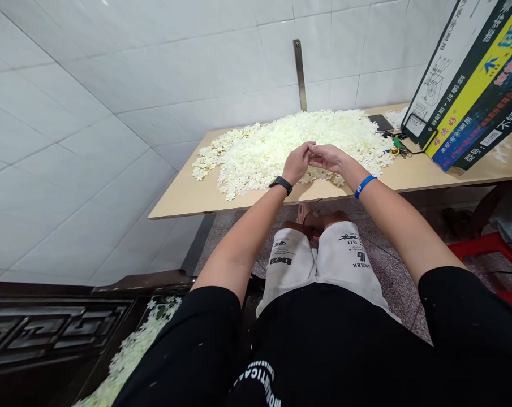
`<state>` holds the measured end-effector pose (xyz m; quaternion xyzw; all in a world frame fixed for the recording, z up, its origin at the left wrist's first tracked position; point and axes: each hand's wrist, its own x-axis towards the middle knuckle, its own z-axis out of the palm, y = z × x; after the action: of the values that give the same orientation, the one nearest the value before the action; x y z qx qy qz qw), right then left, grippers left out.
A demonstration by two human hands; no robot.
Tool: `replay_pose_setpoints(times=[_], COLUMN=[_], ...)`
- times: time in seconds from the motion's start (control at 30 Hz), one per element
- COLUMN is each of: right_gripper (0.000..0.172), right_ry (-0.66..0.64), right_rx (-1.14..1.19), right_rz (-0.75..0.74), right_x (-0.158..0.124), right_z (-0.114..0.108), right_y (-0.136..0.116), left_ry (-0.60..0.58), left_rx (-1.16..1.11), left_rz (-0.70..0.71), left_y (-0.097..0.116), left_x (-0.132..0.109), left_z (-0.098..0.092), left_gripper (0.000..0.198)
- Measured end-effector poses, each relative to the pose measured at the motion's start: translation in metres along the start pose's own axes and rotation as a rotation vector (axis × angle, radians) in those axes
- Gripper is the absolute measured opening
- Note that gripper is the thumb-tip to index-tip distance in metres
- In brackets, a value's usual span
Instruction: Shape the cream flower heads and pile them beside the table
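A broad heap of small cream-white artificial flowers [264,150] spreads over the wooden table. Above its front part, my left hand [297,163], with a black band at the wrist, meets my right hand [328,157] at the fingertips. Both hands have their fingers bent and pinched together. Whatever sits between the fingertips is too small or hidden to make out. Loose flowers lie right below and around my hands.
The light wooden table [179,195] stands against a tiled wall with a metal bracket [299,73]. Large printed boxes [463,96], keys [402,151] and a dark flat object [379,122] are at right. More flowers [130,353] lie lower left; a red stool [485,246] stands at right, near another person.
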<state>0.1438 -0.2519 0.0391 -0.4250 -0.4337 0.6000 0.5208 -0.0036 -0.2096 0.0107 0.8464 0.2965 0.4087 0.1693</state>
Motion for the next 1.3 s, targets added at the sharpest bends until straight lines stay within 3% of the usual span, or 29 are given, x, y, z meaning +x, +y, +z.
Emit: replay_pose_setpoints(times=[0.2,0.4,0.67,0.83,1.0,1.3], right_gripper=[0.019,0.032,0.034,0.04,0.056,0.053], right_ry=[-0.046,-0.093,-0.178,-0.134,-0.116,-0.027], right_rx=[0.002,0.083,-0.004,-0.056,-0.047,-0.103], right_rz=[0.057,0.002,-0.048,-0.147,-0.241,-0.347], right_x=[-0.003,-0.006,0.021,0.046,0.065,0.061], right_z=[-0.004,-0.005,-0.015,-0.016,-0.016,-0.017], right_y=[-0.002,-0.014,-0.02,-0.023,-0.027,-0.045], left_ry=[-0.039,-0.019,-0.035,0.013,0.045,0.15], left_rx=[0.04,0.104,0.035,0.051,0.13,0.151], left_rz=[0.017,0.076,0.164,0.242,0.348,0.551], left_y=[0.01,0.018,-0.006,-0.024,-0.034,-0.017], left_x=[-0.002,0.008,0.028,0.047,0.067,0.086], left_z=[-0.006,-0.012,-0.01,-0.015,-0.025,-0.038], left_gripper=[0.037,0.033,0.045,0.045,0.038,0.033])
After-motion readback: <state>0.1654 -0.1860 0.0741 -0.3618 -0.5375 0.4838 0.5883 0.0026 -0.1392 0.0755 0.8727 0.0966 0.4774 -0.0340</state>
